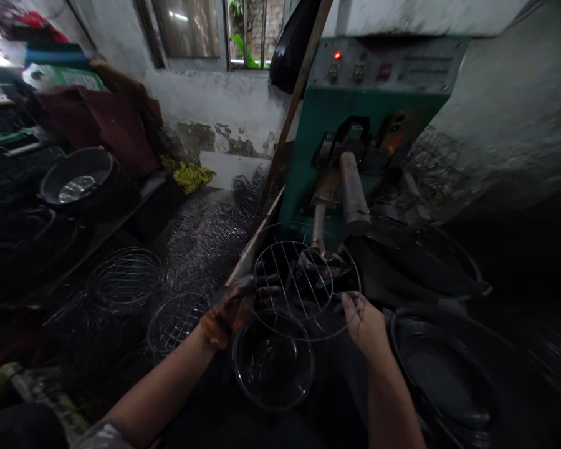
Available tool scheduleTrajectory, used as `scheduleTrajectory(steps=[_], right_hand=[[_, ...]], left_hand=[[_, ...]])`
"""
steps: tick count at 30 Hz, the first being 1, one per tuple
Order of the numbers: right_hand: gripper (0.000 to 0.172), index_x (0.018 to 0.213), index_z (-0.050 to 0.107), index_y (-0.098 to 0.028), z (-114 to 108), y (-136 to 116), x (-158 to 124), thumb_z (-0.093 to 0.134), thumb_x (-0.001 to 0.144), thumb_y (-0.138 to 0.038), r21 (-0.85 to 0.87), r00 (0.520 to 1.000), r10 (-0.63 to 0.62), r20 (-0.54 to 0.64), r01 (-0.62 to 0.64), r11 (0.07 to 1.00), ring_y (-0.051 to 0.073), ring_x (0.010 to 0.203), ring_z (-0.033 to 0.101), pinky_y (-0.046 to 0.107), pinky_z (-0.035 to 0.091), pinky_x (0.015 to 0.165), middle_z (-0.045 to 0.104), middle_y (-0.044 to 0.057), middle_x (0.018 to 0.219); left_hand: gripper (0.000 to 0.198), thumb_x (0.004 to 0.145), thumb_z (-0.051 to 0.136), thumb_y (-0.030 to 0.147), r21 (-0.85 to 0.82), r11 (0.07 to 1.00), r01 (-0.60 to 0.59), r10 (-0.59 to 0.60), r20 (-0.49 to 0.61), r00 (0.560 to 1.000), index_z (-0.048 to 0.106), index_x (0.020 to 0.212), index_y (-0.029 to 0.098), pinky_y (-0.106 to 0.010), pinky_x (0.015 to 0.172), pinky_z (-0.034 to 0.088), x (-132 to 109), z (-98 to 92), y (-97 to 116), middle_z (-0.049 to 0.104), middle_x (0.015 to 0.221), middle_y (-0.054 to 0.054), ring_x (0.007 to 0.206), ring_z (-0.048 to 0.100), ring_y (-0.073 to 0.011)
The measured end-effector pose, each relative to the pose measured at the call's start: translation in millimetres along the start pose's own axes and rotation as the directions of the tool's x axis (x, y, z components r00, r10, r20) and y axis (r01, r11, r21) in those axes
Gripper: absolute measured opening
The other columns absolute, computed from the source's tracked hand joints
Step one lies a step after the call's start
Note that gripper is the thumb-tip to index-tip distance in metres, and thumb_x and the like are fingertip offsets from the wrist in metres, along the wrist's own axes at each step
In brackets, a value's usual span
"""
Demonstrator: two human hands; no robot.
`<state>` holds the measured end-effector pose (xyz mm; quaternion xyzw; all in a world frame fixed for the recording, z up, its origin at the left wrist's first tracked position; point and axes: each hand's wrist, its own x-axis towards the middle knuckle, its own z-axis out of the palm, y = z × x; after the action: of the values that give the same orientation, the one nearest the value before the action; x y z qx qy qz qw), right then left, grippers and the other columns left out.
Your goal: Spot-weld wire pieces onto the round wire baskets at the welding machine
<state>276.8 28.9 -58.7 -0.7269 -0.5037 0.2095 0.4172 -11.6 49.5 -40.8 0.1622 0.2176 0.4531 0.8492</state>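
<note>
A round wire rack [303, 280], made of parallel bars in an inner ring with a larger ring around it, is up in front of me between my hands. My left hand [234, 308], in a dark-stained orange glove, grips its left edge with fingers reaching over the wires. On the right edge, my bare right hand [363, 319] pinches the outer ring between thumb and fingers. Just beyond the rack stand the rod-like electrodes [318, 224] of a green machine [303, 156] resembling a spot welder. Whether rack and lower electrode touch, I cannot tell.
Below the rack sits a round basin [273, 399] with small shiny pieces inside. More wire racks [124, 280] and tangled wire rings [201, 227] lie at left. A dark pot [81, 178] stands beyond them. A large round tub [442, 374] is at right. A red light [337, 55] glows on the machine.
</note>
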Motion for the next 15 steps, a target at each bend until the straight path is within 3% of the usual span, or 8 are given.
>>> scheduleTrajectory(steps=[8,15], right_hand=[[0.052,0.075,0.062,-0.025,-11.1,-3.4,-12.9,0.044,0.091,-0.071,-0.081,0.996,-0.086,-0.033,0.083,0.993,0.024,0.06,0.065,0.032,0.052,0.057,0.067,0.011,0.064],[0.041,0.08,0.067,-0.022,-11.3,-3.1,-17.6,0.046,0.091,-0.056,-0.103,0.994,-0.095,-0.059,0.088,0.991,0.023,0.063,0.069,0.029,0.053,0.059,0.072,0.01,0.07]], left_hand=[[0.058,0.099,0.06,0.035,-0.055,0.998,0.012,-0.003,0.16,0.987,0.045,0.152,0.019,-0.052,0.114,0.043,8.9,-13.7,-21.9,0.058,0.144,-0.017,0.127,0.062,-0.0319],[0.043,0.105,0.05,0.036,-0.066,0.99,0.128,-0.12,0.116,0.986,0.058,0.143,0.018,-0.047,0.123,0.034,-3.0,-13.2,-26.5,0.06,0.145,-0.014,0.139,0.053,-0.0306]])
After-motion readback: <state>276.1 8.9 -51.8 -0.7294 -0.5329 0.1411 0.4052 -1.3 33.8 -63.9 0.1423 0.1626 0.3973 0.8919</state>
